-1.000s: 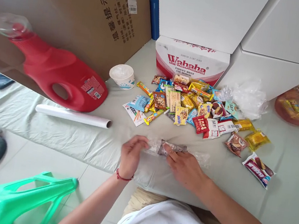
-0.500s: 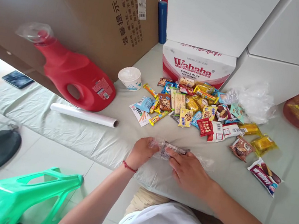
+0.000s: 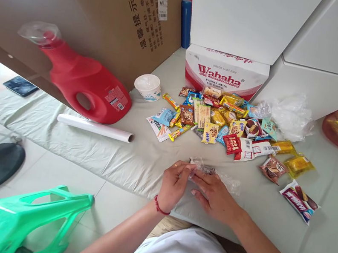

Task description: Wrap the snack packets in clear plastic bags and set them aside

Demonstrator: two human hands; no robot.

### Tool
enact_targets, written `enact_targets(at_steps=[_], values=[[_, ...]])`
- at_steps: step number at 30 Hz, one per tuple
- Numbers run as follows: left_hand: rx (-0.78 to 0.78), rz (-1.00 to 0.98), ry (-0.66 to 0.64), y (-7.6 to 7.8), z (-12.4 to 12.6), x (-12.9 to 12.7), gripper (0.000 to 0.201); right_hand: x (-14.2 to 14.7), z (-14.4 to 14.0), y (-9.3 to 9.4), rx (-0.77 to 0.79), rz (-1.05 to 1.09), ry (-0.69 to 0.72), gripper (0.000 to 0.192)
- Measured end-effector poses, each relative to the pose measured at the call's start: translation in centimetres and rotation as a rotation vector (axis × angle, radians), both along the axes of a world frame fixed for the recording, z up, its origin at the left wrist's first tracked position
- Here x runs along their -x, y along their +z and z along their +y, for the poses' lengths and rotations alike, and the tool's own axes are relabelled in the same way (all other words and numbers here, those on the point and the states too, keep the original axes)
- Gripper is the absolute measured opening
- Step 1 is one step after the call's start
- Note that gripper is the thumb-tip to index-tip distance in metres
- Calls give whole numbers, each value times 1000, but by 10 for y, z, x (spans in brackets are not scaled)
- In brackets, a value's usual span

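Note:
A small dark-wrapped snack bar (image 3: 206, 168) lies on the pale cloth with clear plastic film (image 3: 230, 183) around it and trailing to its right. My left hand (image 3: 175, 184), with a red cord at the wrist, is closed, its fingertips pinching the film at the bar's left part. From the right, my right hand (image 3: 216, 197) holds the bar down through the film with its fingers, while its thumb stands apart. The fingers of both hands nearly meet and cover part of the bar. Beyond them lies a pile of wrapped snacks (image 3: 210, 132).
At the left, a red detergent bottle (image 3: 89, 80) stands by a cardboard box (image 3: 111, 4); a white film roll (image 3: 95, 128) lies before it. A paper cup (image 3: 148, 87), Wahaha box (image 3: 225, 73) and crumpled plastic bag (image 3: 291, 119) are farther back. A green stool (image 3: 11, 216) is on the floor.
My left hand has moved right, bringing film over the snack bar towards my right hand. The right hand stays on the bar, with its thumb now showing apart.

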State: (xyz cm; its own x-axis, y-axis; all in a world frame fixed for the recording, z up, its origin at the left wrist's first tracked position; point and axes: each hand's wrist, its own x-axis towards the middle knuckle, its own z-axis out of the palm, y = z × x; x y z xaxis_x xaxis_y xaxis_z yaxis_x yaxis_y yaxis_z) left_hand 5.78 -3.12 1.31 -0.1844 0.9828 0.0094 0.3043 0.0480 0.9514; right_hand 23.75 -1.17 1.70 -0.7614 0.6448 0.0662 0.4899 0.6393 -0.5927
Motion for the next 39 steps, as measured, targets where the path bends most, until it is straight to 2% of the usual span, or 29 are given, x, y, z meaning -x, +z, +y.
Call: enact_targets(at_steps=[4,5,7,9,11,13,15,17,19,22,25,27,29,32,35,37,39], values=[[34,65,106,-21,3,-3,17,-10,-12,-10,105,287,-148,28],[30,109,136,-26,4,-5,17,-12,-15,-11,114,350,-223,25],[21,198,214,-31,7,-7,30,-17,-17,-12,61,417,-435,22],[20,289,289,-33,9,-9,51,-26,-16,-13,-69,343,-665,23],[53,382,300,-32,12,-10,59,-37,-10,-17,-155,144,-784,39],[126,455,240,-29,13,-10,47,-45,-5,-23,-137,-57,-770,47],[180,476,180,-25,13,-12,32,-49,-2,-28,-76,-150,-715,28],[171,445,144,-20,13,-16,28,-48,-4,-30,-43,-153,-674,9],[126,356,110,-14,12,-23,29,-46,-7,-29,-36,-108,-662,10],[61,151,46,-7,9,-35,30,-46,-15,-24,34,1,-700,9],[-110,92,33,-3,4,-49,30,-49,-21,-23,322,202,-789,5],[-341,195,-21,-4,-1,-58,27,-49,-25,-24,504,419,-835,13],[-586,364,-137,-9,-4,-67,20,-47,-27,-24,633,668,-842,19],[-795,605,-316,-20,-4,-77,18,-45,-28,-19,871,951,-785,34],[-788,620,-525,-27,3,-81,20,-44,-30,-16,1031,1011,-691,52],[-726,478,-623,-27,7,-79,22,-42,-32,-20,1024,1007,-670,56],[-670,279,-669,-24,7,-78,28,-38,-36,-26,980,1022,-725,54]])
